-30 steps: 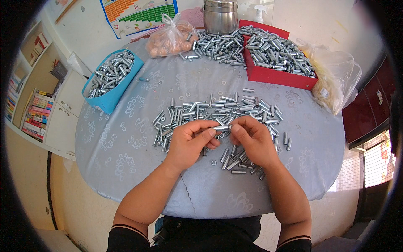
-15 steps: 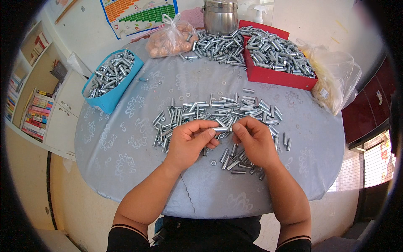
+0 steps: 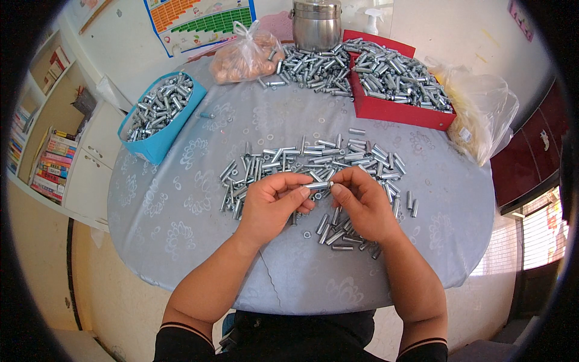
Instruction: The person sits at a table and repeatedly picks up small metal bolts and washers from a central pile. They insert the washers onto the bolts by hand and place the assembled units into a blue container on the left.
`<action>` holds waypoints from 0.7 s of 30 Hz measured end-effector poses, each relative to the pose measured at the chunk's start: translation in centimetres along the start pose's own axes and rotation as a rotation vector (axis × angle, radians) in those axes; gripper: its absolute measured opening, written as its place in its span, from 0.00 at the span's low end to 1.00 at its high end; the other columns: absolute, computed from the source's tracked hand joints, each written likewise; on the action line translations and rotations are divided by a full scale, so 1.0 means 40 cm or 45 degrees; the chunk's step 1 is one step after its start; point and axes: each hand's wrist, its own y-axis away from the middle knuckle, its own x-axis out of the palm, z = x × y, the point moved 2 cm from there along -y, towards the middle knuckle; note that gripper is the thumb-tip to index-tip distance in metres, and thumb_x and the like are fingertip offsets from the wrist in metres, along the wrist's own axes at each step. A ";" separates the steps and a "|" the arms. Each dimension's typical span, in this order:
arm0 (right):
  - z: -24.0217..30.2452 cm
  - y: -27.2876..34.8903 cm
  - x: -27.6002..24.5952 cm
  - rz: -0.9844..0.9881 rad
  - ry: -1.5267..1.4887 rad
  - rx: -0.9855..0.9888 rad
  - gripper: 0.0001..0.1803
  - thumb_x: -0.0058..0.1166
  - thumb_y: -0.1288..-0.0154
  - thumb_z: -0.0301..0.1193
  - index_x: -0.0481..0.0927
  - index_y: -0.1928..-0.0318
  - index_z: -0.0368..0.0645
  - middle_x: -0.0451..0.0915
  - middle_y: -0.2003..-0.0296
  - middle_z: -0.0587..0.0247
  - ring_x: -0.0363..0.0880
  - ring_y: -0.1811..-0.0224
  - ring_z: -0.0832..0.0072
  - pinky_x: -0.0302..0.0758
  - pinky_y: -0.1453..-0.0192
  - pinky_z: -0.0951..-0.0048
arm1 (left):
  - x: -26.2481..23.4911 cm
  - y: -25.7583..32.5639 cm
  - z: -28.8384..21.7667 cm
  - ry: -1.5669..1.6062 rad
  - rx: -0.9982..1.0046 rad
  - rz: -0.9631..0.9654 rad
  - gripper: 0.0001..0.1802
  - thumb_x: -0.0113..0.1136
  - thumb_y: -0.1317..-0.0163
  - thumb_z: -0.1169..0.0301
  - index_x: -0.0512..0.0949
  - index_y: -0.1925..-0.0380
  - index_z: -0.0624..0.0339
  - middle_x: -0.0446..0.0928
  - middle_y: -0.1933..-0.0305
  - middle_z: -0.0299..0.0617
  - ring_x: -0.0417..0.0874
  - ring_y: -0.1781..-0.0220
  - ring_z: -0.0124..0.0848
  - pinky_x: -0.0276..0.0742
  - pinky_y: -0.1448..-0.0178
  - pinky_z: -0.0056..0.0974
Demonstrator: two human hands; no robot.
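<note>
My left hand [image 3: 274, 202] pinches a shiny metal expansion anchor bolt [image 3: 317, 186] between thumb and fingers, lying nearly level above the table. At its right end, the thumb and forefinger of my right hand [image 3: 367, 205] close on the tip. Whether a small nut sits between those fingertips is too small to tell. Behind and under both hands spreads a loose pile of metal sleeves and bolts [image 3: 353, 155]. More sleeves [image 3: 338, 232] lie just below my right hand. A single nut [image 3: 307, 234] rests on the cloth between my forearms.
A blue box [image 3: 158, 145] of anchor bolts stands at the left, a red box [image 3: 398, 116] heaped with them at the back right. Another heap [image 3: 313, 69] lies beside a steel pot [image 3: 316, 27]. Knotted plastic bags [image 3: 247, 57] flank these. Patterned grey cloth [image 3: 181, 199] covers the table.
My right thumb and fingers have shifted slightly around the end of the anchor bolt. My left hand keeps its hold in nearly the same place.
</note>
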 end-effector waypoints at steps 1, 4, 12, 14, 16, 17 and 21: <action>-0.001 0.000 -0.001 0.006 0.006 0.006 0.08 0.54 0.31 0.26 0.75 0.54 0.37 0.77 0.67 0.69 0.74 0.66 0.84 0.73 0.61 0.79 | -0.001 0.000 0.002 -0.003 -0.006 0.001 0.12 0.57 0.34 0.77 0.77 0.51 0.68 0.83 0.59 0.47 0.86 0.63 0.31 0.85 0.59 0.34; -0.020 0.001 -0.001 0.004 -0.035 0.011 0.09 0.54 0.31 0.26 0.75 0.53 0.36 0.77 0.66 0.69 0.74 0.66 0.84 0.73 0.61 0.80 | 0.005 0.008 -0.004 -0.027 -0.043 -0.033 0.12 0.57 0.34 0.78 0.77 0.51 0.68 0.83 0.59 0.47 0.86 0.63 0.31 0.85 0.59 0.34; 0.003 0.000 0.000 -0.046 -0.081 0.052 0.10 0.60 0.34 0.27 0.80 0.55 0.35 0.82 0.68 0.67 0.77 0.68 0.83 0.74 0.64 0.80 | 0.011 0.002 -0.010 -0.070 0.002 0.020 0.12 0.57 0.35 0.80 0.77 0.52 0.69 0.83 0.59 0.45 0.85 0.62 0.29 0.84 0.57 0.33; 0.001 0.000 -0.003 -0.055 -0.078 0.065 0.10 0.61 0.35 0.27 0.81 0.56 0.35 0.82 0.69 0.66 0.77 0.69 0.83 0.74 0.65 0.80 | 0.018 0.000 -0.009 -0.130 0.060 0.017 0.12 0.57 0.35 0.80 0.78 0.52 0.69 0.83 0.59 0.45 0.85 0.61 0.29 0.84 0.56 0.33; 0.000 -0.001 -0.001 -0.064 -0.086 0.055 0.10 0.61 0.35 0.27 0.81 0.56 0.35 0.82 0.69 0.66 0.78 0.70 0.82 0.74 0.65 0.80 | 0.014 0.001 -0.001 -0.143 0.081 0.021 0.12 0.57 0.35 0.79 0.78 0.52 0.69 0.83 0.59 0.45 0.85 0.61 0.29 0.84 0.55 0.33; 0.000 -0.001 0.000 -0.085 -0.083 0.038 0.10 0.61 0.35 0.27 0.81 0.56 0.35 0.82 0.69 0.66 0.77 0.70 0.83 0.74 0.65 0.80 | 0.013 0.002 0.001 -0.149 0.092 0.023 0.12 0.56 0.34 0.79 0.78 0.52 0.69 0.83 0.59 0.45 0.85 0.61 0.29 0.84 0.55 0.33; 0.000 0.000 -0.003 -0.151 -0.093 -0.018 0.10 0.62 0.36 0.26 0.81 0.56 0.35 0.82 0.69 0.66 0.77 0.70 0.83 0.74 0.65 0.80 | 0.031 0.005 -0.019 0.063 0.013 -0.088 0.12 0.56 0.33 0.76 0.78 0.52 0.69 0.83 0.59 0.45 0.85 0.63 0.29 0.84 0.57 0.33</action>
